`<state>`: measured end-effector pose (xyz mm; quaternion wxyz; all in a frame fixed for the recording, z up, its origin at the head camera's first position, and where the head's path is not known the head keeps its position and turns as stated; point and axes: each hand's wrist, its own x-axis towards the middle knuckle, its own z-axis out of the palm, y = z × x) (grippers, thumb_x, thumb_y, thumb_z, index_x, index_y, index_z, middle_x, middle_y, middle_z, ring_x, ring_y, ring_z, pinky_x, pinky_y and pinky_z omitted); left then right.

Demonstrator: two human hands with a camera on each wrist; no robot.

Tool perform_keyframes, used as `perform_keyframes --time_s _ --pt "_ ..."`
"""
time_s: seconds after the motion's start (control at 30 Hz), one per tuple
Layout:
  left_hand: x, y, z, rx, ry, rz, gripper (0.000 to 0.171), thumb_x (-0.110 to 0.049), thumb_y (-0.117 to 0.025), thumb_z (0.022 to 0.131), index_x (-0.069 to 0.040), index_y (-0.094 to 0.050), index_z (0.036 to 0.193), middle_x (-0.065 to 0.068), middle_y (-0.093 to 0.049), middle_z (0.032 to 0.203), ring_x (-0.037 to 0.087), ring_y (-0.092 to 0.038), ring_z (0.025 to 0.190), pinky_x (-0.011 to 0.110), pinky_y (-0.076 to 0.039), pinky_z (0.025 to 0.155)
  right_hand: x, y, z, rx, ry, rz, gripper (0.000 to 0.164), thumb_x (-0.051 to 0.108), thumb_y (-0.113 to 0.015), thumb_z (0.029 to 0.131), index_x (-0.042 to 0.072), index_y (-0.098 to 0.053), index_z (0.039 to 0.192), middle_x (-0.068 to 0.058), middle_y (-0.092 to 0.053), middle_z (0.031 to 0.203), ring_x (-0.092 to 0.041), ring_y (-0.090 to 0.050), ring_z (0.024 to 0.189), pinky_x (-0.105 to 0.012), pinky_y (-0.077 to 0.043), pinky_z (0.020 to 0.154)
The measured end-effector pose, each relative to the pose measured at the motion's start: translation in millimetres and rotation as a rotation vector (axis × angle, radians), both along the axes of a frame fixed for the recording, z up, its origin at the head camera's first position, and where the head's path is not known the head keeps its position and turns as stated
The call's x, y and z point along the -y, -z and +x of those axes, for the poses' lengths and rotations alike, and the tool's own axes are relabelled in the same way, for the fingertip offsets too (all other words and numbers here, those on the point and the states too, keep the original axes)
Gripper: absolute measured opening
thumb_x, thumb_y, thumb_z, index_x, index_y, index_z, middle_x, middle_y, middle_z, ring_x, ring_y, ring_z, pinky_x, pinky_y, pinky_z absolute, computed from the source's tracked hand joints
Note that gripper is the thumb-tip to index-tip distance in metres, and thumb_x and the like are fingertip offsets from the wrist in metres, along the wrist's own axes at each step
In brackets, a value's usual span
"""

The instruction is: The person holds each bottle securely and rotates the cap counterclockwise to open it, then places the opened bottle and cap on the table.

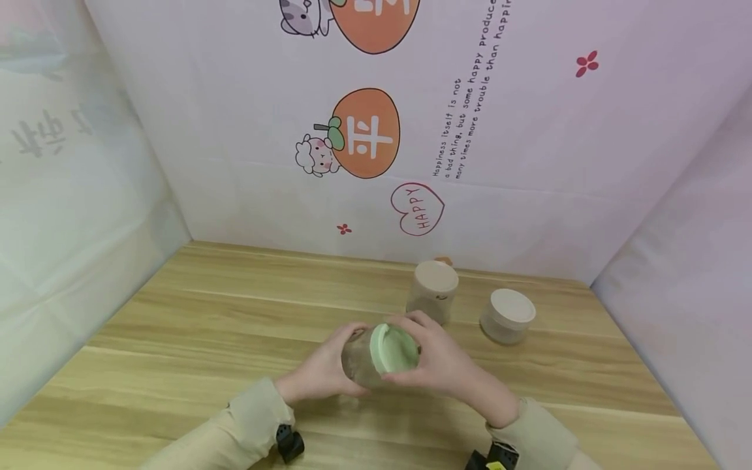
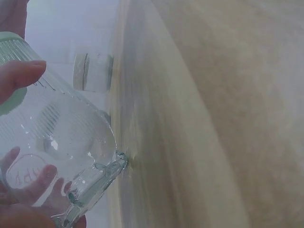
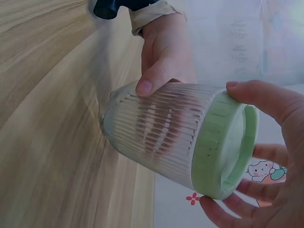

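Note:
A clear ribbed glass jar (image 1: 356, 363) with a light green lid (image 3: 213, 142) is tilted over the wooden table, its lid toward the right. My left hand (image 1: 323, 371) grips the glass body, thumb on one side and fingers wrapped behind it. The right hand (image 1: 442, 360) holds the lid by its rim, with the thumb and fingertips spread around the edge. In the left wrist view, the thick glass base (image 2: 97, 185) is low, close to the tabletop. The lid sits on the jar's mouth, and no contents show through the glass.
Beyond the hands stands a taller jar (image 1: 431, 301) with a whitish lid. A shorter jar (image 1: 506, 320) with a white lid is to its right. Printed cloth walls (image 1: 247, 130) border the wooden table (image 1: 194, 326) at the back and sides.

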<state>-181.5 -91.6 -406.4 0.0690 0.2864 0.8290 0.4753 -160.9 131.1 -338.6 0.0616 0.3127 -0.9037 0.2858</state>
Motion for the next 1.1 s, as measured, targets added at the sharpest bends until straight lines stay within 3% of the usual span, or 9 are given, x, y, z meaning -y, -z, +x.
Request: perform_keyframes --time_s 0.27,0.57,0.7,0.83,0.93,1.1 --pt "-1 -0.5 -0.4 -0.023 0.004 -0.006 0.097 -0.017 -0.089 0.058 -0.011 -0.036 0.139 0.011 -0.045 0.132 0.031 -0.045 0.119 0.054 -0.039 0.098 -11 -0.6 -3.6 -0.188 -0.201 0.108 0.075 0.025 -0.088 0.062 0.018 -0.055 0.129 -0.011 -0.051 0.128 -0.028 -0.051 0.113 -0.044 -0.052 0.086" --pt "-1 2.4 -0.6 -0.015 0.007 -0.003 0.097 -0.018 -0.089 0.059 -0.015 -0.035 0.14 0.01 -0.044 0.133 0.03 -0.045 0.118 0.052 -0.041 0.095 -18 2.1 -7.0 -0.422 -0.419 0.171 0.07 0.011 -0.084 0.064 0.018 -0.056 0.128 -0.014 -0.047 0.138 -0.033 -0.047 0.125 -0.043 -0.05 0.094" --pt "1 3.2 -0.5 -0.017 0.006 -0.014 0.1 -0.02 -0.089 0.059 -0.011 -0.033 0.141 0.01 -0.044 0.134 0.029 -0.046 0.117 0.049 -0.043 0.092 -19 3.6 -8.9 -0.544 -0.468 0.231 0.07 -0.003 -0.078 0.063 0.02 -0.058 0.125 -0.011 -0.048 0.14 -0.032 -0.046 0.127 -0.038 -0.051 0.093" --pt "2 1.9 -0.4 -0.013 0.013 -0.022 0.099 -0.021 -0.088 0.061 -0.011 -0.032 0.142 0.01 -0.043 0.133 0.028 -0.046 0.115 0.047 -0.045 0.09 -20 3.0 -9.5 -0.675 -0.477 0.286 0.068 -0.004 -0.076 0.062 0.021 -0.061 0.123 -0.009 -0.051 0.138 -0.03 -0.049 0.126 -0.039 -0.048 0.098" --pt "1 0.6 0.0 0.008 0.016 -0.011 0.099 -0.021 -0.088 0.061 -0.012 -0.032 0.142 0.008 -0.043 0.134 0.027 -0.046 0.115 0.045 -0.045 0.091 -22 0.6 -8.1 -0.702 -0.473 0.297 0.07 -0.001 -0.077 0.061 0.023 -0.06 0.125 -0.009 -0.05 0.138 -0.03 -0.05 0.125 -0.04 -0.048 0.097" --pt "2 1.9 1.1 0.046 0.006 0.02 0.099 -0.022 -0.087 0.062 -0.013 -0.031 0.142 0.007 -0.045 0.133 0.025 -0.047 0.116 0.046 -0.042 0.095 -26 -2.3 -4.0 -0.549 -0.409 0.218 0.082 0.011 -0.086 0.059 0.021 -0.052 0.133 -0.015 -0.044 0.141 -0.031 -0.048 0.124 -0.043 -0.051 0.091"
